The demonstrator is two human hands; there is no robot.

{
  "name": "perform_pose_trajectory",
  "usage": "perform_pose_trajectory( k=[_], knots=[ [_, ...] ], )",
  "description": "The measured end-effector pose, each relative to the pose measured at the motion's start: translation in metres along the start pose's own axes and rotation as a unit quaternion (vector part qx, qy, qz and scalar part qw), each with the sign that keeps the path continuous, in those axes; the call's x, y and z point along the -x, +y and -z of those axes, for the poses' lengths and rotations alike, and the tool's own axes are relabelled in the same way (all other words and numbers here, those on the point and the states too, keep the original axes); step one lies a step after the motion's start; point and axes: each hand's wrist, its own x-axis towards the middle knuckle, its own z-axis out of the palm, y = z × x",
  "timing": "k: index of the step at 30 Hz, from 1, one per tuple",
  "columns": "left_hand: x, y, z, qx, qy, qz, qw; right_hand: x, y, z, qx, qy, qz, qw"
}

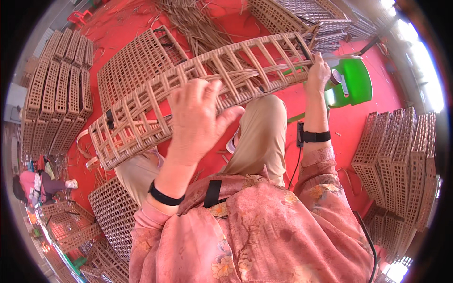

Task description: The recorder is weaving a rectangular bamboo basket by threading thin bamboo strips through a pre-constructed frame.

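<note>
A long brown woven wicker basket (236, 48) lies tilted across my lap, with its slatted side toward me and loose cane strands inside. My right hand (318, 73) is closed around its far right corner. Over the near middle of the basket is my left hand (196, 118), its thumb stretched out and its fingers apart, slightly blurred. Whether its fingertips touch the cane I cannot tell. Dark ties (110, 119) mark the basket's left end.
Behind stands another wicker basket (130, 68), by a heap of loose cane (193, 23). Stacks of baskets rise at left (56, 94) and right (401, 160). A green plastic stool (356, 80) stands beyond my right hand. A person (42, 184) is at far left.
</note>
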Motion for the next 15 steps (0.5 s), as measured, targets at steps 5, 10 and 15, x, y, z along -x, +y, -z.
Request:
perform_pose_trajectory(
  k=[5,10,15],
  knots=[
    [0.003,0.023,-0.002,-0.014,-0.056,-0.024,0.998,0.016,-0.025,0.005,0.010,0.007,-0.049,0.999],
    [-0.032,0.044,-0.018,0.035,0.000,-0.060,0.998,0.022,-0.029,-0.006,-0.098,0.011,-0.073,0.992],
    [-0.038,0.050,-0.042,0.035,-0.038,-0.061,0.997,0.039,-0.061,0.008,-0.145,-0.045,-0.156,0.976]
  ],
)
